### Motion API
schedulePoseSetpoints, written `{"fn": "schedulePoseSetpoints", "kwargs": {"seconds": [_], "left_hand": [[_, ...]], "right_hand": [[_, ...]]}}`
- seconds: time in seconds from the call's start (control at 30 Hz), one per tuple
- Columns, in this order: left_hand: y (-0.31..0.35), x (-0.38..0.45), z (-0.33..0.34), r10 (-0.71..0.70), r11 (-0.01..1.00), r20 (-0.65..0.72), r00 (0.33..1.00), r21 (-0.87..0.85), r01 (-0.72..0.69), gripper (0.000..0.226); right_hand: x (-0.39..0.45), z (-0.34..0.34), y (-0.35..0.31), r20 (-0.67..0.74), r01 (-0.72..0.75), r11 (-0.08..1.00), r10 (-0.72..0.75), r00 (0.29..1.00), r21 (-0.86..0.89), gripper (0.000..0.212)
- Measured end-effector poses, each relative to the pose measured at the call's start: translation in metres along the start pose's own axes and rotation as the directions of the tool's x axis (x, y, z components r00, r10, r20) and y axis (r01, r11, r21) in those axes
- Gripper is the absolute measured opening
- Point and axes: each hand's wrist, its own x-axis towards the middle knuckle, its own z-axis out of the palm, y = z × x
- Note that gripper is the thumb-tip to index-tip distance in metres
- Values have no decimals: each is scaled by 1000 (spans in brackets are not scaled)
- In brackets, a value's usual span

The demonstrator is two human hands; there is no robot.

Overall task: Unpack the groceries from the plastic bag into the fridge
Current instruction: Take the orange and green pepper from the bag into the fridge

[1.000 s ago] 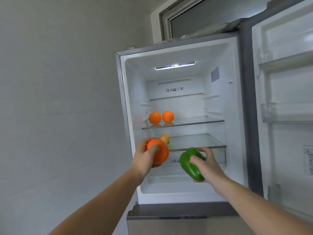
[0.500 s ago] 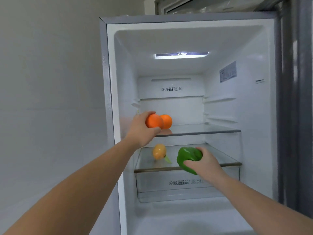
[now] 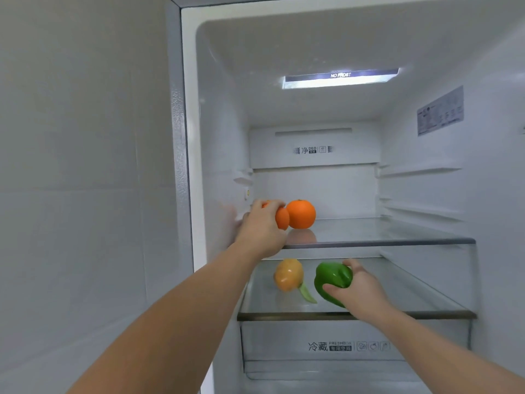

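Orange (image 3: 281,218) in left hand (image 3: 262,228)

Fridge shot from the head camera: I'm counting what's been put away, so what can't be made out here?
- Oranges: the left hand covers most of one; a third cannot be ruled out.
- Green pepper: the right hand covers its right side.
- Crisper drawer: contents hidden by frosted front.
- Plastic bag: out of frame.

Your left hand (image 3: 262,227) sits at the left end of the fridge's upper shelf (image 3: 397,241), an orange (image 3: 281,218) in it touching a second orange (image 3: 301,214) to its right. On the lower shelf (image 3: 412,314) beneath, your right hand (image 3: 359,291) holds a pepper (image 3: 331,281) just right of a bulb-shaped vegetable (image 3: 288,274). A drawer (image 3: 284,341) lies below.
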Motion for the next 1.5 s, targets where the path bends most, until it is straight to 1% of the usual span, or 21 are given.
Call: {"fn": "schedulePoseSetpoints", "kwargs": {"seconds": [0.1, 0.17, 0.23, 0.37, 0.47, 0.5, 0.57, 0.6, 0.63, 0.67, 0.7, 0.73, 0.8, 0.87, 0.9, 1.0, 1.1, 1.23, 1.33, 1.5], "left_hand": [[3, 2, 8, -10, 1000, -18, 1000, -23, 10, 44], [5, 3, 12, 2, 1000, -20, 1000, -15, -2, 37], [4, 5, 14, -2, 1000, -22, 1000, 6, 2, 36], [2, 9, 13, -24, 989, -69, 997, 144, 34, 39], [3, 11, 13, -34, 986, -66, 997, 162, 45, 39], [3, 11, 13, -35, 986, -63, 997, 161, 45, 39], [2, 12, 14, -36, 986, -67, 997, 159, 46, 39], [2, 12, 15, -36, 987, -71, 997, 154, 47, 38], [1, 12, 16, -37, 988, -75, 996, 144, 48, 38], [1, 12, 16, -39, 990, -77, 996, 131, 49, 37], [0, 13, 17, -42, 992, -78, 996, 114, 51, 37], [0, 13, 17, -48, 994, -76, 996, 95, 55, 38], [-1, 14, 17, -60, 996, -78, 995, 56, 64, 38], [-1, 16, 17, -69, 997, -82, 994, 20, 70, 38], [0, 16, 16, -72, 997, -81, 994, 1, 72, 38], [1, 16, 16, -86, 994, -88, 992, -73, 80, 38], [0, 15, 15, -105, 986, -89, 990, -141, 92, 41], [-1, 15, 14, -79, 989, -77, 994, -134, 68, 45], [0, 13, 13, -79, 983, -84, 993, -171, 64, 48], [6, 5, 13, -40, 987, -176, 984, -163, 11, 42]], "right_hand": [[16, 5, 5, 18, -2, 1000, 3, 1000, -13, 66], [25, 10, 7, 29, -5, 1000, 5, 1000, -12, 68], [31, 14, 7, 47, -2, 1000, 2, 999, -16, 71], [43, 18, 9, 58, 58, 994, -53, 997, -89, 70], [48, 19, 7, 66, 88, 983, -78, 995, -159, 72], [49, 18, 7, 57, 92, 977, -82, 995, -192, 71], [50, 16, 5, 27, 148, 923, -148, 989, -355, 67], [50, 14, 6, 31, 198, 871, -206, 978, -450, 66], [52, 14, 7, 56, 248, 827, -255, 965, -505, 69], [53, 14, 9, 91, 289, 809, -283, 955, -511, 72], [54, 14, 10, 124, 323, 816, -301, 945, -480, 73], [55, 14, 10, 135, 339, 844, -311, 941, -415, 70], [56, 15, 7, 87, 324, 905, -312, 946, -275, 54], [59, 15, 5, 37, 273, 933, -272, 962, -234, 42], [61, 16, 6, 30, 246, 937, -247, 969, -246, 42], [63, 21, 10, 46, 225, 930, -221, 974, -292, 56], [64, 24, 13, 52, 206, 944, -199, 979, -259, 66], [63, 24, 11, 55, 193, 948, -185, 981, -254, 67], [60, 21, 10, 56, 180, 950, -172, 984, -257, 69], [51, 8, 15, 73, 172, 960, -160, 984, -222, 77]]}}
